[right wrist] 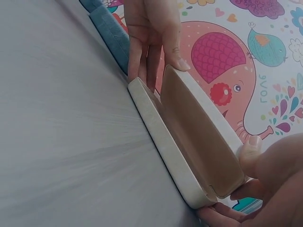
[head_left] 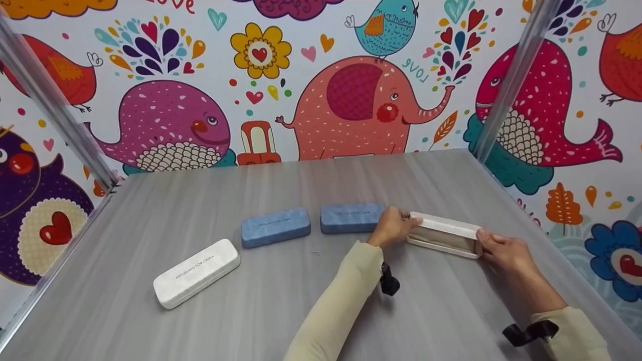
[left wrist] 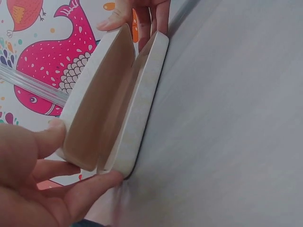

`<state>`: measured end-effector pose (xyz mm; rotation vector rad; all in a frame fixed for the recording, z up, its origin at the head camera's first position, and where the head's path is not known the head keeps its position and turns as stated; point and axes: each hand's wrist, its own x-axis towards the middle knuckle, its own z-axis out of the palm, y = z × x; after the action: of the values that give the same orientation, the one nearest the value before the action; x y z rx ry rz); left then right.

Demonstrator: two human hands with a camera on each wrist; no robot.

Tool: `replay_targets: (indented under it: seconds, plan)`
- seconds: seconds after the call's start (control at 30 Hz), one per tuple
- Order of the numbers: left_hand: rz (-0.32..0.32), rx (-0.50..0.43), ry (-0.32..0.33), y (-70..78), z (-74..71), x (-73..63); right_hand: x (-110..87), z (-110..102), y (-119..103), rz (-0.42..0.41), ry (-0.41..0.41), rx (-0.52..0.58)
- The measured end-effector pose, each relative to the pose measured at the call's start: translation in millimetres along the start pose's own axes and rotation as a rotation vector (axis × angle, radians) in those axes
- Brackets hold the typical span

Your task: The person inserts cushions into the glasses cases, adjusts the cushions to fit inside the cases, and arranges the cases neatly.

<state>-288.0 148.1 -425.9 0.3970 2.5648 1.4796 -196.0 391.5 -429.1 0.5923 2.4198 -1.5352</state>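
Observation:
A white glasses case (head_left: pixel 446 225) rests at the right of the table, its lid partly raised and its beige lining (right wrist: pixel 194 137) showing. My left hand (head_left: pixel 393 226) holds its left end, thumb on the lid's edge and fingers about the end of the base. The opposite end is gripped by my right hand (head_left: pixel 506 253), thumb also on the lid. Both wrist views look into the case, and nothing is seen lying inside. Close beside my left hand sits a closed blue glasses case (head_left: pixel 348 219), its right end partly covered by that hand.
Another closed blue glasses case (head_left: pixel 276 228) lies left of the first. Farther left and nearer the front is a closed white glasses case (head_left: pixel 196 273), set at a slant. The grey table (head_left: pixel 281 311) ends at patterned walls (head_left: pixel 271 100) with metal corner posts.

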Motion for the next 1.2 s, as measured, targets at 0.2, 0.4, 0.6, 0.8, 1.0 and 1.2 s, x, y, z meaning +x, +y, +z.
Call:
replay_targets:
  seconds: [0.2,0.4,0.6,0.8,1.0,1.2]
  plan:
    - [0.014,-0.008,0.004,-6.6,1.4,0.8,-0.5,3.7,3.9,-0.009,0.048,0.030]
    - [0.095,0.007,-0.001,-8.4,-0.5,-0.6,-2.0,4.7,6.8,-0.029,0.080,0.041]
    - [0.110,-0.036,-0.002,-10.7,0.0,-0.3,-1.9,4.7,4.7,0.001,0.072,0.079]
    - [0.133,-0.054,0.006,-13.3,1.1,-0.7,-1.9,7.1,6.1,-0.004,0.083,0.088]
    - [0.143,-0.068,0.012,-13.9,2.5,-1.5,-1.9,11.3,8.7,-0.036,0.111,0.084]
    - [0.133,-0.046,0.030,-16.4,2.3,-2.6,-2.3,13.9,10.2,-0.046,0.139,0.034]
